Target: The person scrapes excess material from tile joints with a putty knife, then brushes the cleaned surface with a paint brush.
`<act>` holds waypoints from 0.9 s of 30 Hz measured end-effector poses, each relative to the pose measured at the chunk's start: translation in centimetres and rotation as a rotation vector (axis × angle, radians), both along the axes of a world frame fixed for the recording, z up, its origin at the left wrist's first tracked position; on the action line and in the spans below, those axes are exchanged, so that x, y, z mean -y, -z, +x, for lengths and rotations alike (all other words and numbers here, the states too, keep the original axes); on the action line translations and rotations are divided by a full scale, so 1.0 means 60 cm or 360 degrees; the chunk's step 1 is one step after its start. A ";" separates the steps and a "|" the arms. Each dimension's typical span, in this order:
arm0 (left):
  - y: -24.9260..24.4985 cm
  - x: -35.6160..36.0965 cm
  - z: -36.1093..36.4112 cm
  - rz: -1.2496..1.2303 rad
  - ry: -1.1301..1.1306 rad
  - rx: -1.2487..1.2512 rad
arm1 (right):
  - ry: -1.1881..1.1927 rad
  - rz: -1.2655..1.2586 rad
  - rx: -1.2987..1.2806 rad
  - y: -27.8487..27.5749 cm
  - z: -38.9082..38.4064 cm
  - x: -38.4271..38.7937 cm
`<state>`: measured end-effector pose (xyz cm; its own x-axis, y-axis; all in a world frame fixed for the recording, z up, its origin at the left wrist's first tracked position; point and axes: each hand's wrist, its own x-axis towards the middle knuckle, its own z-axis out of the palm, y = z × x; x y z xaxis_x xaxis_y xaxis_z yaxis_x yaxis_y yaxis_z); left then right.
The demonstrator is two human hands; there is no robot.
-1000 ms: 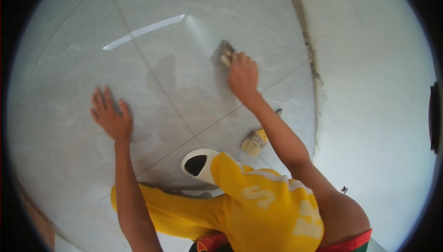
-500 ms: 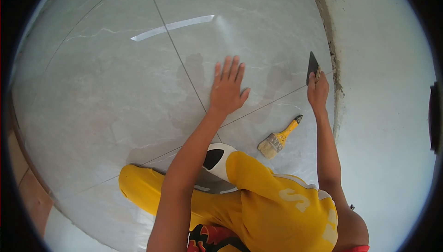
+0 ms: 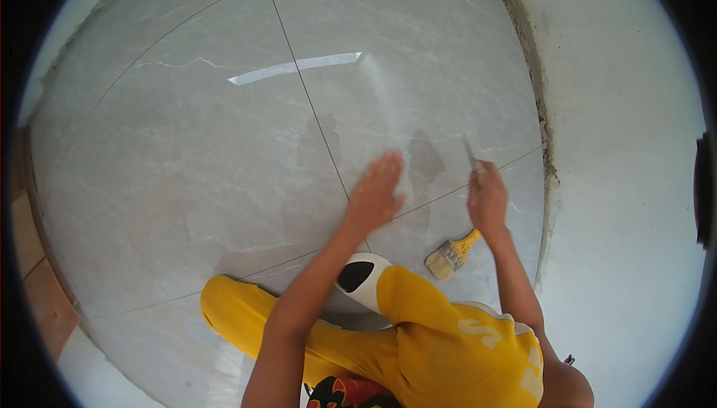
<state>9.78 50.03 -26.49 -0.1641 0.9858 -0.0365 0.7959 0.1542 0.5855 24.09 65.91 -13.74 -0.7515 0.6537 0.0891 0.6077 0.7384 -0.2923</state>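
Note:
Over the grey tiled floor (image 3: 187,146), near a dark joint line, my left hand (image 3: 377,193) has its fingers extended, slightly blurred, with nothing in it. My right hand (image 3: 487,197) is closed around a thin trowel (image 3: 470,151), seen nearly edge-on and blurred, just above the joint on the right. Below my right hand, a yellow-handled paintbrush (image 3: 448,257) lies on the tile, its bristles toward the lower left and its handle end hidden behind my hand.
My knees in yellow trousers (image 3: 426,303) are at the bottom. A rough edge (image 3: 544,124) runs along the pale wall (image 3: 620,146) on the right. Reddish tiles (image 3: 48,307) show at the lower left. A light reflection crosses the floor.
The view has shifted a little, so the floor sits lower. My left hand has moved back toward me, its fingers closer together. My right hand has come inward with the trowel, now above the brush handle.

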 end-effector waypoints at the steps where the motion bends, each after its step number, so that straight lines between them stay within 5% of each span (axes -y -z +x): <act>1: -0.001 -0.020 -0.038 0.0041 -0.0156 -0.0036 | -0.0071 -0.0030 0.0039 0.011 -0.014 0.012; 9: 0.028 -0.065 -0.392 0.0041 -0.0940 -0.0833 | -0.0572 0.0072 0.0235 0.117 -0.164 0.120; 11: 0.025 -0.053 -0.409 0.0008 -0.0917 -0.0885 | -0.0709 0.0252 0.0218 0.140 -0.211 0.092; 16: 0.016 -0.055 -0.404 -0.0026 -0.0982 -0.0822 | -0.0316 0.0256 0.0436 0.142 -0.337 -0.064; 19: 0.013 -0.066 -0.423 0.0005 -0.1020 -0.0819 | -0.0869 0.0384 0.0234 0.137 -0.289 0.039; 22: 0.016 -0.051 -0.411 -0.0053 -0.1028 -0.0791 | -0.0403 0.0122 0.0308 0.136 -0.333 -0.025; 27: 0.022 -0.060 -0.414 -0.0036 -0.1022 -0.0828 | -0.0827 0.0434 0.0259 0.152 -0.295 0.053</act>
<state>-15.05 53.63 -27.80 -0.6969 0.6940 0.1807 0.7171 0.6789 0.1579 6.41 62.72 -22.85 -0.9842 0.1673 0.0587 0.1684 0.9856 0.0154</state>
